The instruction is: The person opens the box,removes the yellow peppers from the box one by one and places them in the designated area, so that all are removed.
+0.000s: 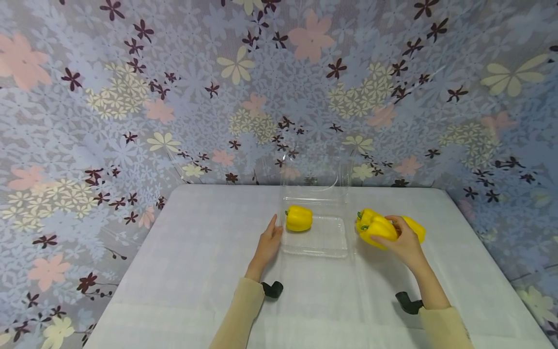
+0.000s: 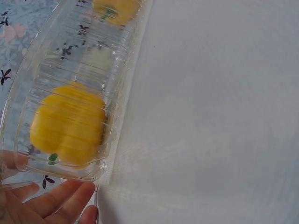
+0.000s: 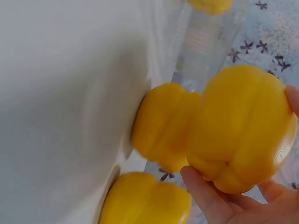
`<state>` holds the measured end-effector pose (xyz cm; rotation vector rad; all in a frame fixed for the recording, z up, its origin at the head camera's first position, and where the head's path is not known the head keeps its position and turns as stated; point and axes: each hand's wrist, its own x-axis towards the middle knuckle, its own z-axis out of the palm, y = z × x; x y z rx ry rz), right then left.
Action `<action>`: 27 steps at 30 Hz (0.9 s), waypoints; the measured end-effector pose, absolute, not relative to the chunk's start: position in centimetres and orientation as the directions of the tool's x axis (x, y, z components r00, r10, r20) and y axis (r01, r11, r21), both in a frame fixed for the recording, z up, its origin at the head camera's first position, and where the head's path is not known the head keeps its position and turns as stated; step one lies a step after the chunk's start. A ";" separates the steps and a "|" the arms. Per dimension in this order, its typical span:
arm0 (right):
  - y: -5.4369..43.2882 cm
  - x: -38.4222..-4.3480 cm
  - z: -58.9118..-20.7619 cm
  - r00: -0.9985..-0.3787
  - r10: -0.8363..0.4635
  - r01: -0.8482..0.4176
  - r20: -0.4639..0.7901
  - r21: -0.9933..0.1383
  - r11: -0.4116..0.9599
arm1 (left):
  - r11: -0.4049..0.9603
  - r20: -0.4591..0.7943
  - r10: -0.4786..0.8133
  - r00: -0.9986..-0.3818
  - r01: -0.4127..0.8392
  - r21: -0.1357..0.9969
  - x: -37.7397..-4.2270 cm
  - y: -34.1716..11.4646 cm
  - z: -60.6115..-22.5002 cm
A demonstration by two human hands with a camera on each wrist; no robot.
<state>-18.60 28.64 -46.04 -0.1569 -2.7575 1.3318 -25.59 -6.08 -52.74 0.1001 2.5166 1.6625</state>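
Note:
My right hand (image 1: 403, 242) grips a yellow bell pepper (image 1: 380, 230) between thumb and fingers; in the right wrist view this pepper (image 3: 243, 126) appears raised off the table. Two more yellow peppers lie close by: one (image 1: 364, 215) partly behind the held one, another (image 1: 415, 229) partly hidden by the hand. Left of them stands a clear plastic clamshell container (image 1: 324, 254) with its lid up, one yellow pepper (image 1: 299, 218) inside at its left end. Along that end rests my left hand (image 1: 267, 245), fingers mostly straight against the plastic; the left wrist view shows its fingertips (image 2: 86, 189) at the container's edge.
Under everything is a table with a white cover (image 1: 196, 271). A flower-patterned wall covering (image 1: 244, 97) rises directly behind its far edge, close to the raised lid (image 1: 316, 182). Black wrist mounts (image 1: 273, 290) stick out from both wrists.

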 end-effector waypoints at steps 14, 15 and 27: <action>29.5 -17.2 -49.2 -0.999 0.049 0.050 -0.023 -0.739 0.671 | 0.385 -0.054 0.133 -0.990 0.002 0.923 -25.4 -6.2 -52.7; 29.3 -17.2 -49.3 -0.999 0.041 0.041 -0.018 -0.736 0.675 | 0.384 -0.053 0.134 -0.990 0.003 0.923 -25.4 -6.2 -52.7; 28.7 -17.4 -49.9 -0.999 -0.008 0.029 -0.044 -0.763 0.646 | 0.385 -0.067 0.135 -0.989 -0.010 0.923 -25.5 -6.1 -52.8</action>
